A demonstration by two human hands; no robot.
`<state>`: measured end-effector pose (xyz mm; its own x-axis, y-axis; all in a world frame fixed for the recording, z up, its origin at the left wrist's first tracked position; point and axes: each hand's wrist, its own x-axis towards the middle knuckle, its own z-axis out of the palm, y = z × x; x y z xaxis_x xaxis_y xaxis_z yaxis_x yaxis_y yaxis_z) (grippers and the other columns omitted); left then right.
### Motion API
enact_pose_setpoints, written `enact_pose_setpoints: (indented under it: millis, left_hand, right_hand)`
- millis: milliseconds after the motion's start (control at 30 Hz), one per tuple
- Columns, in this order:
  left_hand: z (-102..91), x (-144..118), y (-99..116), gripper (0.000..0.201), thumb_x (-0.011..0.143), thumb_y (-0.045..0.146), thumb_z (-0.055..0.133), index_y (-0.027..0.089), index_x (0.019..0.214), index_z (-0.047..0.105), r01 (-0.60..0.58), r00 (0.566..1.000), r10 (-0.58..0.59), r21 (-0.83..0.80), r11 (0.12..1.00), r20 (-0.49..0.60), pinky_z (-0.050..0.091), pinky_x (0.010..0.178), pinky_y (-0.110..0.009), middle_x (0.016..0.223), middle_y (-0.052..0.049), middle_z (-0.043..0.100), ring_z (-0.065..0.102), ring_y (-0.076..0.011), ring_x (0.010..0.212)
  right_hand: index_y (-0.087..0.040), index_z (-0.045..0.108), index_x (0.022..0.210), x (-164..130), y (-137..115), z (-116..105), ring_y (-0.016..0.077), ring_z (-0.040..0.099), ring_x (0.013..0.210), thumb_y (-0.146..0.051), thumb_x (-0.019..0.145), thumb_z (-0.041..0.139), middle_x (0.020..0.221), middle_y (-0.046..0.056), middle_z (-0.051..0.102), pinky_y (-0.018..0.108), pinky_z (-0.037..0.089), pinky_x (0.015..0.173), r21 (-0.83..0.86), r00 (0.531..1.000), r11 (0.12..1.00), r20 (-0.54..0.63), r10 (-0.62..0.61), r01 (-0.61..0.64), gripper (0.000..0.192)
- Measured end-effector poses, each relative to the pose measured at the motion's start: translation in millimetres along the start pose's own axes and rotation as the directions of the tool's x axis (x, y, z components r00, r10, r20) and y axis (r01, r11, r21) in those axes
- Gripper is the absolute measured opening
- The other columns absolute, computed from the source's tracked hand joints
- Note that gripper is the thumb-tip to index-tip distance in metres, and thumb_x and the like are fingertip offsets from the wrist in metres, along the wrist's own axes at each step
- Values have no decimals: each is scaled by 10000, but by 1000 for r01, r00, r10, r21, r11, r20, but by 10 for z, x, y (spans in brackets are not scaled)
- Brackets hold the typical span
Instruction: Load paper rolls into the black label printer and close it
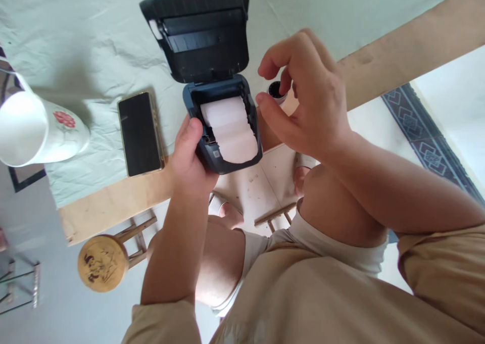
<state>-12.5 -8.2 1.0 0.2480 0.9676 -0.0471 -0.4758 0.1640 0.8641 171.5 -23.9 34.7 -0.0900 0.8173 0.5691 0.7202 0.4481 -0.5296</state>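
Note:
My left hand [193, 154] grips a small dark blue label printer [206, 157] by its lower left side, thumb on the rim. The printer's black lid [206, 41] is swung up and back. Inside lies a white paper roll [227, 114], its loose end [237, 144] draped over the front edge. To the right of the printer, my right hand [306, 91] hovers with curled fingers and thumb apart, touching nothing that I can see. Partly behind its fingers is a small round container with a dark top [276, 89].
A phone [140, 134] lies on the cloth-covered table [102, 46], left of the printer. Farther left is a white mug [56, 127] with a red flower. The table's wooden edge [117, 197] runs below. A round wooden stool [102, 263] stands on the floor.

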Motion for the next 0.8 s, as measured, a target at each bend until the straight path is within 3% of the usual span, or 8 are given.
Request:
enact_pose_setpoints:
  millis: [167, 300, 433, 533, 633, 733, 800]
  left_hand:
    - [29, -11, 17, 278, 916, 427, 504, 211, 846, 665, -14, 1000, 14, 25, 1000, -6, 443, 1144, -448, 996, -68, 720, 599, -279, 1247]
    - [28, -8, -1, 305, 897, 475, 516, 215, 826, 659, 3, 1000, -3, 74, 997, 1, 431, 1148, -429, 1018, -71, 716, 591, -271, 1254]
    - [18, 4, -12, 284, 904, 446, 493, 235, 830, 667, -21, 999, 26, 106, 994, -45, 447, 1134, -434, 997, -55, 723, 610, -261, 1211]
    - [16, 5, -1, 266, 895, 450, 503, 251, 876, 678, 2, 999, 5, 130, 992, -53, 479, 1096, -451, 988, -53, 731, 598, -281, 1228]
    - [22, -2, 10, 252, 885, 457, 535, 248, 868, 676, 6, 1000, -4, 108, 994, -21, 491, 1077, -464, 1032, -58, 730, 553, -305, 1296]
    - [28, -7, 5, 257, 913, 413, 516, 232, 849, 687, -21, 1000, 21, 36, 999, -2, 482, 1092, -464, 1022, -58, 732, 578, -295, 1274]
    - [28, -6, -4, 285, 936, 389, 476, 232, 841, 693, -21, 1000, 21, 3, 1000, 4, 478, 1103, -463, 1013, -50, 734, 615, -276, 1224]
  right_hand:
    - [-226, 560, 1022, -56, -33, 22, 90, 627, 992, -248, 925, 456, 1056, 31, 634, 243, 528, 773, 64, 987, 985, 8, -163, 163, 144]
    - [-268, 582, 1118, -119, -50, 68, 60, 637, 902, -252, 926, 414, 1238, -28, 636, 217, 442, 606, -37, 952, 966, 182, -246, 256, 255]
    - [-262, 629, 1081, -126, -31, 106, 73, 640, 802, -347, 957, 377, 1166, -53, 682, 224, 348, 548, -120, 921, 960, 335, -199, 251, 294]
    - [-237, 639, 1059, -119, -48, 85, 69, 609, 765, -328, 953, 386, 1154, -27, 677, 235, 373, 580, -66, 931, 975, 316, -182, 213, 289]
    - [-223, 638, 1068, -96, -78, 8, 65, 544, 713, -281, 939, 417, 1205, 30, 628, 262, 392, 591, -66, 983, 989, 133, -123, 133, 262]
    - [-222, 626, 1144, -34, -51, -70, 77, 467, 663, -301, 919, 457, 1252, 77, 581, 283, 379, 553, -150, 998, 988, 40, 55, -49, 292]
    - [-225, 613, 1192, 11, 9, -82, 68, 419, 605, -330, 899, 488, 1277, 83, 566, 298, 383, 558, -182, 974, 968, 113, 195, -173, 335]
